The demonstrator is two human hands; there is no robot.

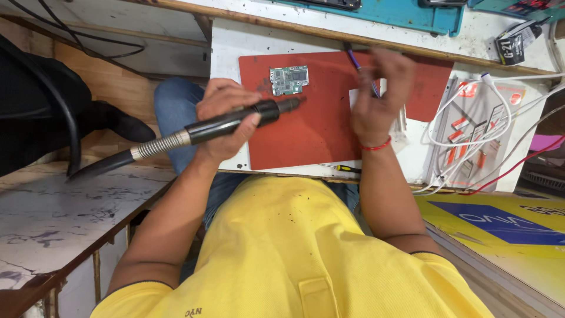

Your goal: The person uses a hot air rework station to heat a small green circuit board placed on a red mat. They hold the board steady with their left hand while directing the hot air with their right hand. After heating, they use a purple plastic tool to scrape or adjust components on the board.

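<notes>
The left hand [226, 121] is closed around a black hot-air wand [235, 121], with the fingers wrapped over the handle and the thumb below it. The metal nozzle of the wand points toward three o'clock and ends just beside a small green circuit board [289, 79], at about five o'clock from the board; I cannot tell if the nozzle touches the mat or stays a little above it. From the back of the wand a silver spring sleeve and a thick black hose [100, 168] run toward eight o'clock over the edge of a marked white shelf [53, 218]. The circuit board lies flat on a red mat [318, 132], near the mat's upper left corner, at about one o'clock from the left hand. The right hand [379, 97] is raised above the right part of the mat and looks blurred; its fingers are curled around a thin tool with a purple handle [356, 62], which points up toward eleven o'clock. A red thread [376, 145] goes around the right wrist. At six o'clock from the mat, a small screwdriver with a yellow handle [347, 168] lies on the white table [226, 44]. At three o'clock from the right hand, white cables [465, 138] lie in loops over a grey sheet with small red parts. The person wears a yellow shirt [282, 253].
</notes>
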